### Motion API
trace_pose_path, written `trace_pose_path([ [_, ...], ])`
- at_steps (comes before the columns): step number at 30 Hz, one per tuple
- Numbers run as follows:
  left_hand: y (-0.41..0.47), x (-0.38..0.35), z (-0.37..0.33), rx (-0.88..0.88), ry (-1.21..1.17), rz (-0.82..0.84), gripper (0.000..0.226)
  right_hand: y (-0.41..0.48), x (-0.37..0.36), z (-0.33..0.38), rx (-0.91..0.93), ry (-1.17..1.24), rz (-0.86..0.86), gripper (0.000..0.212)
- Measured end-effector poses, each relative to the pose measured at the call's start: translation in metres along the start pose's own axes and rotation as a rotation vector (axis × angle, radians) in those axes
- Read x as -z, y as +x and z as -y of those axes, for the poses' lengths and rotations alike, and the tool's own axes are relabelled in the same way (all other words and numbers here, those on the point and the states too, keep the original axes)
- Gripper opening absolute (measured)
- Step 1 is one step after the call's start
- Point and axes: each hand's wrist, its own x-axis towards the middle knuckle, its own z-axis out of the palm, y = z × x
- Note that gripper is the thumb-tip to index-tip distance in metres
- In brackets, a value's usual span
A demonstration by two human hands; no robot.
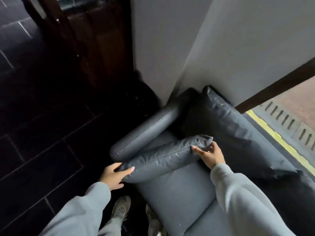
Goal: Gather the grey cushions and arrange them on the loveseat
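A grey cushion (163, 158) lies edge-up across the loveseat's seat (177, 196), just in front of the rounded armrest (144, 133). My left hand (114, 176) grips its near-left corner. My right hand (208, 155) holds its far-right corner. A larger dark grey back cushion (233, 133) leans against the loveseat's back by the wall.
The loveseat stands in a corner of pale walls (221, 48). Dark tiled floor (42, 133) spreads to the left, with a dark wooden door (95, 40) beyond. A window (293, 108) with a yellow-lined ledge is at right. My shoes (121, 210) stand by the seat's front.
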Motion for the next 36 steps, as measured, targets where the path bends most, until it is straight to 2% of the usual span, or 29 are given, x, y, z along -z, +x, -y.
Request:
trace_pose_path([
  [4,0.04,-0.026,0.041,0.031,-0.191,-0.181,0.032,0.079,-0.048,-0.008,0.049,-0.038,0.137,0.079],
  [8,0.076,-0.047,0.06,0.031,-0.287,-0.281,0.029,0.13,-0.086,-0.014,0.122,-0.124,0.144,0.068],
  [11,0.101,-0.061,0.066,0.056,-0.265,-0.307,0.018,0.155,-0.105,-0.018,0.195,-0.163,0.125,0.054],
  [15,0.122,-0.067,0.069,0.045,-0.181,-0.382,0.031,0.173,-0.115,-0.019,0.257,-0.227,0.107,0.059],
  [17,0.126,-0.068,0.069,0.043,-0.156,-0.385,0.032,0.176,-0.116,-0.018,0.259,-0.243,0.121,0.054],
  [21,0.132,-0.071,0.061,0.028,-0.153,-0.391,0.014,0.174,-0.121,-0.016,0.261,-0.2,0.064,0.052],
  [24,0.132,-0.078,0.059,0.013,-0.194,-0.336,0.006,0.162,-0.126,-0.017,0.231,-0.103,-0.069,0.057],
  [27,0.131,-0.091,0.052,-0.018,-0.243,-0.27,0.008,0.159,-0.123,-0.02,0.197,-0.028,-0.202,0.058],
  [29,0.136,-0.094,0.045,-0.036,-0.231,-0.304,0.006,0.158,-0.12,-0.017,0.203,-0.067,-0.158,0.057],
  [31,0.136,-0.092,0.039,-0.024,-0.258,-0.302,0.011,0.161,-0.113,-0.016,0.176,-0.159,-0.017,0.067],
  [33,0.13,-0.085,0.033,0.008,-0.202,-0.258,0.034,0.151,-0.103,-0.006,0.135,-0.226,0.074,0.089],
  [36,0.108,-0.075,0.028,-0.043,0.201,-0.25,0.082,0.118,-0.088,0.002,0.166,-0.26,0.063,0.104],
])
